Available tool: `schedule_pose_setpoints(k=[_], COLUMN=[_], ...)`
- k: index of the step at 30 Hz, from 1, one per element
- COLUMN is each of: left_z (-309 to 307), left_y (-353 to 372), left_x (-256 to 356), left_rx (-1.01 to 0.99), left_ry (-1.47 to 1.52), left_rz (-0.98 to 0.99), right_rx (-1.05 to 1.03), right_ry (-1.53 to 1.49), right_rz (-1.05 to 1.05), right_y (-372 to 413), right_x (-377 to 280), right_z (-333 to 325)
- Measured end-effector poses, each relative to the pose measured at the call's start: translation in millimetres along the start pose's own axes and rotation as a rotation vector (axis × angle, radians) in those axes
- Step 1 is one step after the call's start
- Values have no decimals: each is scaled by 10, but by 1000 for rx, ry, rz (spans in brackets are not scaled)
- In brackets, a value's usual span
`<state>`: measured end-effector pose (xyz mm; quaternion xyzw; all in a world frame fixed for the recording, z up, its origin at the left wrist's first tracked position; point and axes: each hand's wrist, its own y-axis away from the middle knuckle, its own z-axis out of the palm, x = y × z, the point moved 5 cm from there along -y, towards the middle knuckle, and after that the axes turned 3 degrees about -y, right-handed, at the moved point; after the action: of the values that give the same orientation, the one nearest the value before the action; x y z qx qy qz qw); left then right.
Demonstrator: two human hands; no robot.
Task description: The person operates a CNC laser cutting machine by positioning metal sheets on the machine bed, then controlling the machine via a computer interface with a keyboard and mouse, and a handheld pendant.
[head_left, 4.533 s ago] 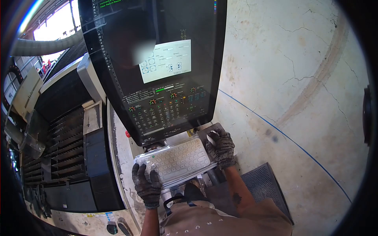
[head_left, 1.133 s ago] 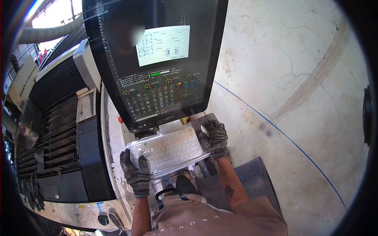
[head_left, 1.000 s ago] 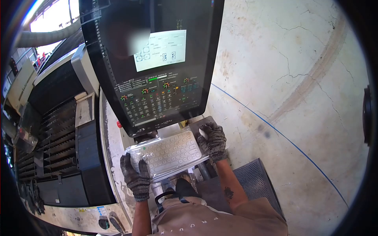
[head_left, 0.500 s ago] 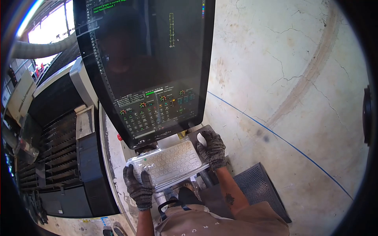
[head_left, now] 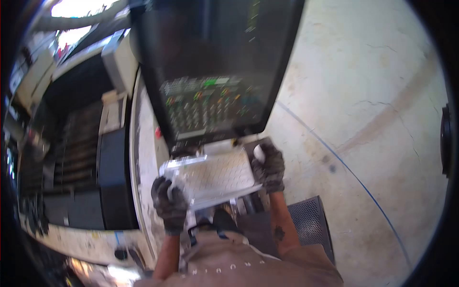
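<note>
A white keyboard under clear plastic lies below a large dark monitor. My left hand, in a dark knitted glove, is at the keyboard's lower left corner; motion blur hides how its fingers are set. On the right, my right hand, gloved too, is wrapped round a white mouse beside the keyboard. The screen shows rows of small icons and a green bar, all smeared.
A machine with a dark slatted bed stands at the left. A blue line crosses the cracked concrete floor on the right. Beside my right forearm is a perforated dark panel. A thick hose runs across the upper left.
The view has shifted and blurred, so the monitor sits higher and further right. Both hands keep about the same places at the keyboard and mouse.
</note>
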<state>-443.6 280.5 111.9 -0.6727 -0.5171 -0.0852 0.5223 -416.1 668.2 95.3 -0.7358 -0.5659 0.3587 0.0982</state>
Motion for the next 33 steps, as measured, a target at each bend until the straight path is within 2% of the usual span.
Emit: schedule_pose_setpoints(k=[5,7,9,11,19,23,25,27,30,31,33], left_z=[-285,-318,-341,-348,-207,-69,-75,-78,-94,-72,-52], left_y=[312,408,457,492,508,484,460,431,416,412,391], left_x=[97,171,162,183,310,322,366,410,383,367,295], left_rx=[-49,-105,-114,-150,-187,-165,-149,-135,-140,-132,-32], left_ry=[-109,-166,-153,-175,-354,-399,-358,-339,-335,-329,-271], left_rz=[46,165,135,199,150,175,138,176,37,50,9], right_rx=[-61,-31,-50,-59,-59,51,-70,-84,-87,-107,-130], right_ry=[69,86,91,99,147,54,132,158,128,129,177], right_rz=[-14,-49,-42,-44,-61,-84,-41,16,39,59,83], right_y=[-82,-64,-60,-64,-55,32,-23,-47,-45,-58,-22], right_x=[-131,-133,-147,-145,-146,-29,-57,-172,-165,-150,-77], right_z=[-62,-72,-76,-81,-48,21,-18,-118,-95,-85,-11])
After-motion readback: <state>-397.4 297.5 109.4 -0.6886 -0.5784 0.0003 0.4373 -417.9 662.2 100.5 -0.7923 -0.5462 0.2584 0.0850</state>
